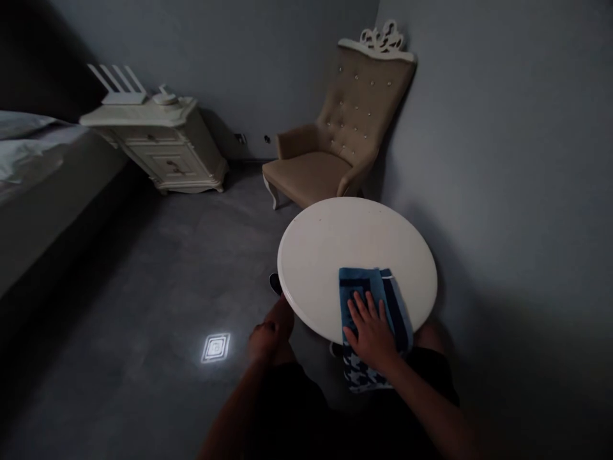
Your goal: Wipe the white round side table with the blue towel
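Note:
A folded cloth [352,281], probably a towel, lies on the near right part of a round white table [311,262]. It is blue with navy bands, and its lower end, in a dark and white houndstooth pattern, hangs past the table's near edge. My right hand [372,332] presses flat on top of the cloth, fingers spread. To the left of the table, my left hand [262,340] rests against my left knee with its fingers curled in. Dim light blurs its detail, and I see nothing held in it.
Behind the table stands a tan tufted armchair [311,172]. A white nightstand [177,163] carries a router [123,96] and a small white object [165,99]. A bed [43,172] runs along the left, a grey wall [517,191] on the right. A lit square pattern [215,348] shows on the floor.

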A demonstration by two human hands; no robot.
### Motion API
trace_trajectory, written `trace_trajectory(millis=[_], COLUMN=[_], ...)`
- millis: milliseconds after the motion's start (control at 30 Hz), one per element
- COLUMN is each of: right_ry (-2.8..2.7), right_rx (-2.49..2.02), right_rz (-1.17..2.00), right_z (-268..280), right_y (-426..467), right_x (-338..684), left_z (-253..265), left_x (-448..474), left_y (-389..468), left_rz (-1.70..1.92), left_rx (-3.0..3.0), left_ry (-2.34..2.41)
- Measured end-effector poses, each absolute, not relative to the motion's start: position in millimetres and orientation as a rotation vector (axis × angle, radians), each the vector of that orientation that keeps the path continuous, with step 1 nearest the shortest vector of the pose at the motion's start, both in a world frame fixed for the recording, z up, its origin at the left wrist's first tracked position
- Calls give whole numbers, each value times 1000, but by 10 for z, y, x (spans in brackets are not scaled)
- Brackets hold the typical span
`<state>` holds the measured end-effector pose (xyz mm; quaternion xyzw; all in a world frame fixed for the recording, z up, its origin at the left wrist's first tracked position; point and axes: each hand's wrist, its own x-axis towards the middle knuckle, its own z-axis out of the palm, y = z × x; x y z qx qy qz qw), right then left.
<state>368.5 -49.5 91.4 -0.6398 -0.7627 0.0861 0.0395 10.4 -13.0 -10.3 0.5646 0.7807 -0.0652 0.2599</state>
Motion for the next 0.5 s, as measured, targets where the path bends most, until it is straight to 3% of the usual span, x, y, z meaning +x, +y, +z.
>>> trace_trajectory(millis=[200,500], right_ry=[-2327,-2434], right_rx=[-1967,-2017], right_rz=[334,124], right_z=[973,1085], right_y=[-292,1675], right_x=[3722,3758], left_z=[-79,-165], left_x=[77,37], left_y=[-167,-31], left_rz=[-155,-215], left_rx=[1541,1447], left_ry=[2070,2108])
